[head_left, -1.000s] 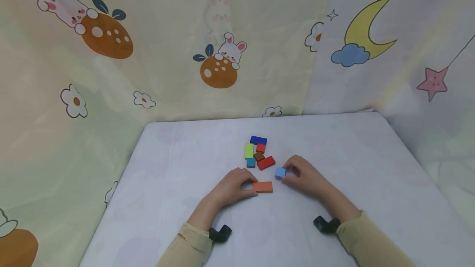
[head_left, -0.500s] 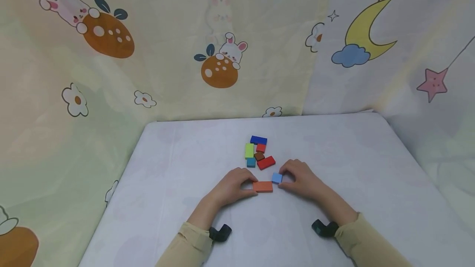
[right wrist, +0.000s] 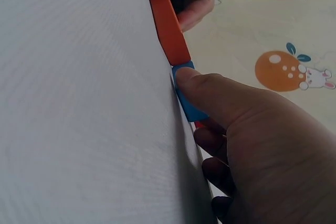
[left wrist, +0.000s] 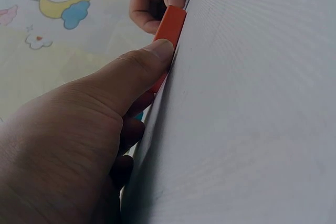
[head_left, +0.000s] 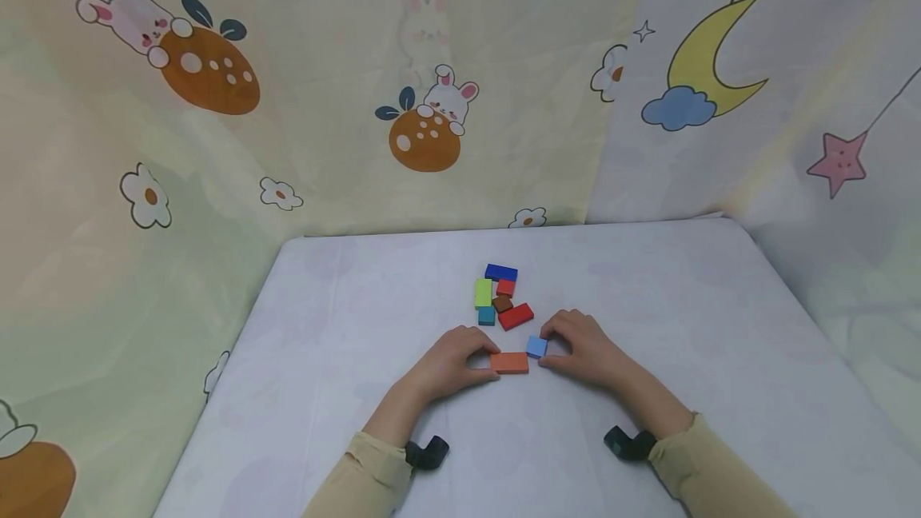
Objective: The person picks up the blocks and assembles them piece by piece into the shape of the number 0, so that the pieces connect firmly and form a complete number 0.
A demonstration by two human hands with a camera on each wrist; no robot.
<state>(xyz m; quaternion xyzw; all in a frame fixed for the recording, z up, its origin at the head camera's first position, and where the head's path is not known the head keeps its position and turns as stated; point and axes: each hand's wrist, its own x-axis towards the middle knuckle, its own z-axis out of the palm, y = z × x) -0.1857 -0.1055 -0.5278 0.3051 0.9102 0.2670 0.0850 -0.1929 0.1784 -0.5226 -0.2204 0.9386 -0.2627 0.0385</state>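
My left hand (head_left: 453, 360) pinches the left end of an orange block (head_left: 510, 363) that lies flat on the white table. With thumb and fingers, my right hand (head_left: 586, 348) pinches a small blue block (head_left: 536, 347), slightly tilted, at the orange block's upper right corner. In the right wrist view the blue block (right wrist: 189, 95) meets the end of the orange block (right wrist: 169, 30). The left wrist view shows the left thumb on the orange block (left wrist: 170, 27), and there the blue block is hidden.
Beyond the hands lies a group of blocks: dark blue (head_left: 501, 272), lime green (head_left: 483, 293), small red (head_left: 506, 288), brown (head_left: 502, 304), teal (head_left: 486, 316) and long red (head_left: 516, 316). A patterned cloth (head_left: 324, 102) stands around the white table (head_left: 345, 294).
My right hand has brought the blue block left and toward me, up to the orange block's right end. The left hand and the orange block stay in place.
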